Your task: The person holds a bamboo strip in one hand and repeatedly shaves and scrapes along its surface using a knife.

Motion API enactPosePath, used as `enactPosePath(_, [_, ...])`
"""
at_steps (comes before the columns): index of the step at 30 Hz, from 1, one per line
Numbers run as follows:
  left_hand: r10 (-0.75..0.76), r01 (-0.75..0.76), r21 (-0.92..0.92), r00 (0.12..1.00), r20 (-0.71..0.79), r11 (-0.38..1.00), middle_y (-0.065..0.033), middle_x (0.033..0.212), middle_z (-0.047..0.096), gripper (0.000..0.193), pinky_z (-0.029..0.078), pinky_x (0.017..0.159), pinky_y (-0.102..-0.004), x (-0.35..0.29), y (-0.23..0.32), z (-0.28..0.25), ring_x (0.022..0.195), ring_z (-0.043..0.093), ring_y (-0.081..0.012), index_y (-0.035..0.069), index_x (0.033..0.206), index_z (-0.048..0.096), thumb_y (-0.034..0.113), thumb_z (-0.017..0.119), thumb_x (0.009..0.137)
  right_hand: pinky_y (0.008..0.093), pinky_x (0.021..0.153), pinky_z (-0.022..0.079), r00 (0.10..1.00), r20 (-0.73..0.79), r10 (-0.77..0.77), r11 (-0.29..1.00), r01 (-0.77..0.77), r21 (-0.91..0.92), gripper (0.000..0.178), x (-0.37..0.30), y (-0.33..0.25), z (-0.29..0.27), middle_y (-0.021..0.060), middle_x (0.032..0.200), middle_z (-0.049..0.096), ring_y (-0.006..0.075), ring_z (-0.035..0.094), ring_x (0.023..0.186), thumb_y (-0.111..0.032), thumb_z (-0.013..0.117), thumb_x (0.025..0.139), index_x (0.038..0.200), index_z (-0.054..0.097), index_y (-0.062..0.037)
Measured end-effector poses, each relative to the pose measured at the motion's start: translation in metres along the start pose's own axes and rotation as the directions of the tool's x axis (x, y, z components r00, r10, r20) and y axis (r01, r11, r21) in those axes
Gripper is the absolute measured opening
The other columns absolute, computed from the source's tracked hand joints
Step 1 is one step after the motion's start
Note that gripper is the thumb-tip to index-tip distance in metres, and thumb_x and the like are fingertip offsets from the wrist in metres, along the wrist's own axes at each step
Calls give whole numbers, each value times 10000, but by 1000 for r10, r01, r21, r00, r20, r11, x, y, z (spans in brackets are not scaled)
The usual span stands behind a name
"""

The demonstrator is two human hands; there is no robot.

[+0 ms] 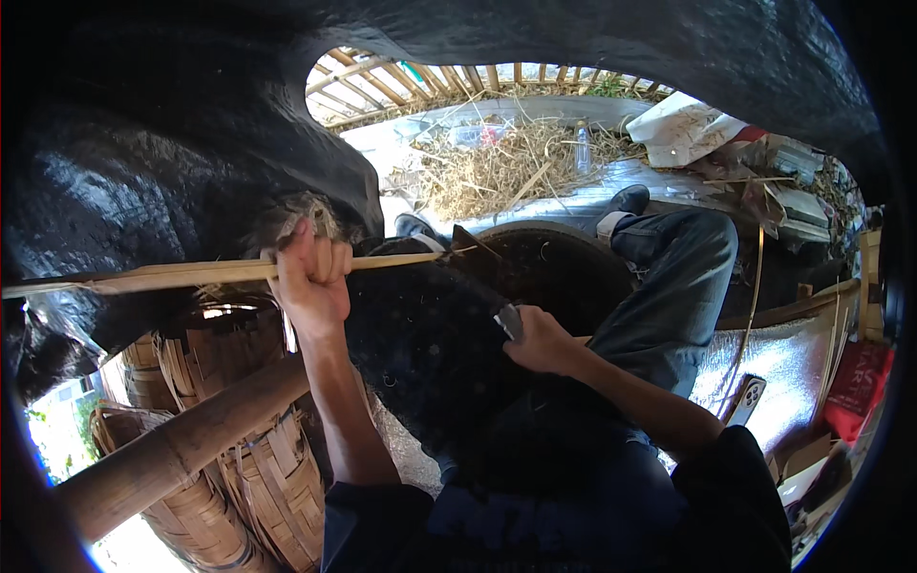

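My left hand (313, 272) is closed around a long, pale bamboo strip (191, 275), with a frayed greyish cloth (310, 212) bunched at its fingers. The strip runs from the left edge, through the fist, to a thin end above my lap. Lower and to the right, my right hand (546, 342) closes on a grey knife-like tool (509, 323). A dark pointed shape, seemingly its blade, reaches up toward the strip's end, but it blends into the dark cloth (430, 334) over my lap.
Woven bamboo baskets (277, 487) and a thick bamboo pole (181, 458) stand at lower left. Straw (506, 167) lies ahead beside a clear bottle (582, 148). A phone (745, 399) and a red bag (857, 390) are at right. Black sheeting (172, 143) hangs overhead.
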State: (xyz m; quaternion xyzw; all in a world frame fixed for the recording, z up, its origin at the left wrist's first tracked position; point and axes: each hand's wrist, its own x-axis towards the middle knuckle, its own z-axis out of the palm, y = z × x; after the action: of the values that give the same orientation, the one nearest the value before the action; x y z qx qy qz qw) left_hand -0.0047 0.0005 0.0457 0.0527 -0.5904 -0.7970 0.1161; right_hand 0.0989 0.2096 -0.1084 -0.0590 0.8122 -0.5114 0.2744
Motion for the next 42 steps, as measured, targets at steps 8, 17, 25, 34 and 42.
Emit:
enactPosePath(8, [-12, 12, 19, 1000, -7, 1000, 41, 432, 116, 433, 127, 418, -260, 3, 3, -10, 407, 79, -68, 149, 492, 192, 178, 417, 861, 278, 367, 379, 958, 280, 65, 902, -177, 394, 189, 2, -73, -87, 66, 507, 481, 137, 497, 396, -53, 525, 689, 832, 472, 59])
enactPosePath(17, [-4, 2, 26, 999, 48, 1000, 42, 425, 119, 435, 121, 412, -262, 0, -1, 2, 398, 79, -70, 147, 487, 193, 175, 415, 861, 249, 325, 348, 928, 340, 154, 827, -309, 469, 153, 8, -46, -36, 39, 501, 460, 108, 456, 367, -31, 512, 710, 836, 448, 27])
enactPosePath(25, [-20, 19, 77, 1000, 10, 997, 40, 418, 128, 436, 118, 405, -262, 4, -1, 1, 393, 80, -70, 142, 480, 196, 162, 403, 864, 256, 337, 356, 975, 209, -70, 901, -28, 434, 190, 14, -93, -76, 55, 505, 470, 129, 467, 365, -64, 514, 699, 844, 474, 51])
enactPosePath(34, [-18, 20, 80, 1000, -21, 997, 42, 422, 124, 433, 120, 408, -255, 7, -6, 9, 388, 81, -70, 150, 484, 198, 159, 410, 862, 259, 353, 360, 951, 286, 119, 888, -231, 398, 174, 13, -26, -28, 41, 509, 469, 119, 477, 389, -57, 547, 706, 834, 467, 30])
enactPosePath(42, [2, -2, -6, 999, 53, 1000, 49, 436, 159, 293, 136, 406, -249, 6, -4, -3, 369, 117, -61, 87, 566, 376, 91, 451, 849, 358, 608, 450, 967, -83, -242, 947, 254, 199, 318, 4, -95, -62, 193, 686, 564, 324, 584, 660, -112, 570, 660, 912, 501, 69])
